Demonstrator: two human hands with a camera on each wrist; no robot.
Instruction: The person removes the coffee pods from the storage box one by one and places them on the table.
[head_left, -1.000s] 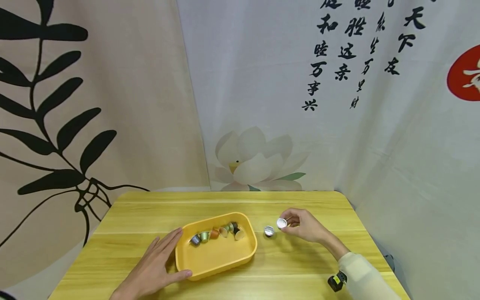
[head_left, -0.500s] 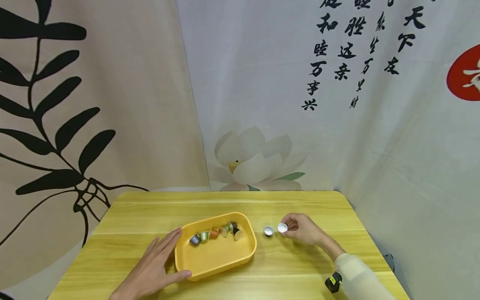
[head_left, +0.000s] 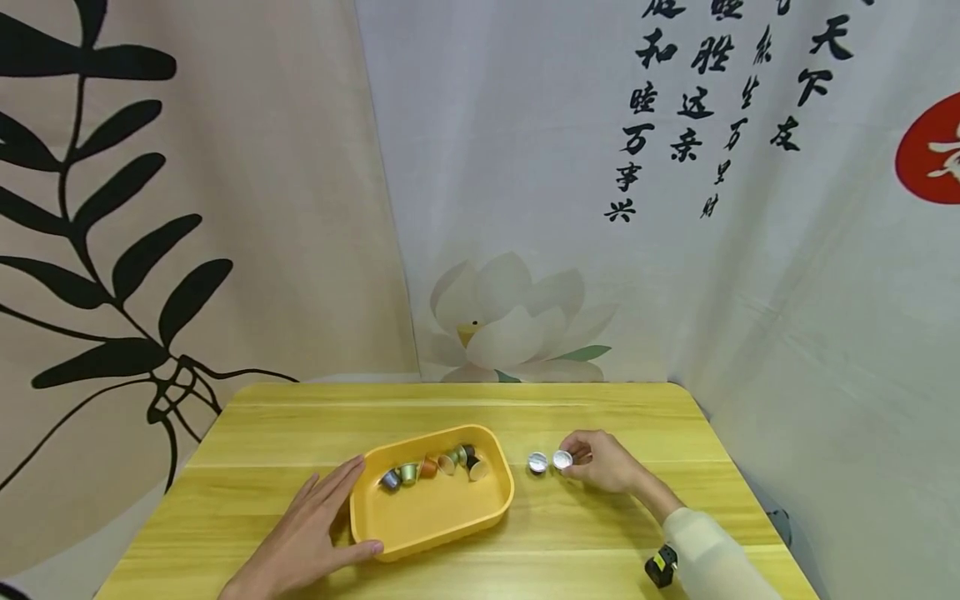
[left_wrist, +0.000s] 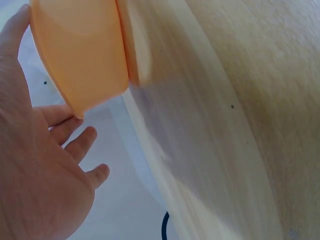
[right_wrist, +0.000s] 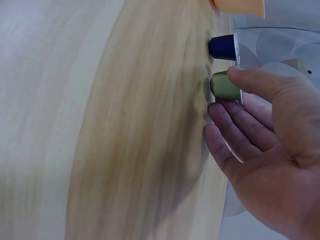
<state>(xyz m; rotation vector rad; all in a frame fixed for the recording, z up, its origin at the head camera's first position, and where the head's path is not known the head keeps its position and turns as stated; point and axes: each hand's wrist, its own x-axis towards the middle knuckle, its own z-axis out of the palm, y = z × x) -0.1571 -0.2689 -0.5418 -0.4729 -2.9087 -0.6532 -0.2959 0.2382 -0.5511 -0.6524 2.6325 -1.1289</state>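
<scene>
To the right of the yellow tray [head_left: 427, 521], on the wooden table [head_left: 600, 554], a green capsule [right_wrist: 226, 86] is pinched between the thumb and fingers of the right hand [head_left: 603, 461]. It is held at the fingertips, on the hand's left side, with a dark blue capsule [right_wrist: 222, 47] standing just beyond it toward the tray; a narrow gap is left between the two. Both are kept upright, long axes vertical, with silver lids turned up and narrower ends down; whether the green one's base is touching the wood cannot be told. The pair is reached far more closely by the right hand than by the left hand [head_left: 311, 527], which is well apart at the tray's opposite end, its fingers extended and spread, laid against the rim with nothing grasped. Inside the tray, a row of mixed-colour capsules [head_left: 428, 467] is strung along the far side, some of them tipped over. No brand or label can be read on any capsule. On the cloth backdrop [head_left: 517, 183], black brush characters [head_left: 642, 97] are printed in columns, among which 和睦万事兴, 胜远亲 and 天下友 can be made out; their upper ends are cut off, as is the white mark on a red disc [head_left: 918, 154].
</scene>
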